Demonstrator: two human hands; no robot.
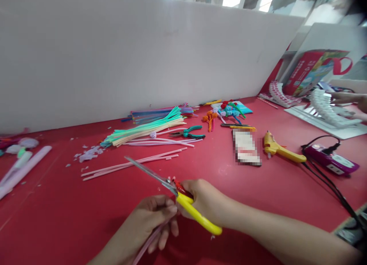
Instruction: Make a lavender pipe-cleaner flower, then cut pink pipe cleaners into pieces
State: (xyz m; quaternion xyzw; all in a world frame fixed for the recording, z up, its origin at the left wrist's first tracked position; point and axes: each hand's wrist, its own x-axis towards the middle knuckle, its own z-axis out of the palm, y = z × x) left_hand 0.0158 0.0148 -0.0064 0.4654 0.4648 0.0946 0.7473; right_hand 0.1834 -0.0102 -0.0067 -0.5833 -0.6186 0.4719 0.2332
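Observation:
Pinched in the fingers of my left hand (151, 217) is a pink pipe cleaner (149, 244), which runs down toward the lower edge of the view. My right hand (208, 202) grips yellow-handled scissors (185, 204), the blades pointing up and left, looking nearly closed. Something red shows beside the pivot, partly covered by my right fingers. Both hands meet close together, with the pipe cleaner's upper end hidden between them. Just beyond the blades, a few loose pink pipe cleaners (134, 164) lie on the red table (86, 223).
Behind lie green pipe cleaners (149, 125), pliers (187, 132) and twisted orange pieces (210, 116). At right are a yellow glue gun (283, 151) and a purple power strip (332, 160) with cables. Another person's hand (348, 99) is at far right. A white partition (137, 58) borders the back.

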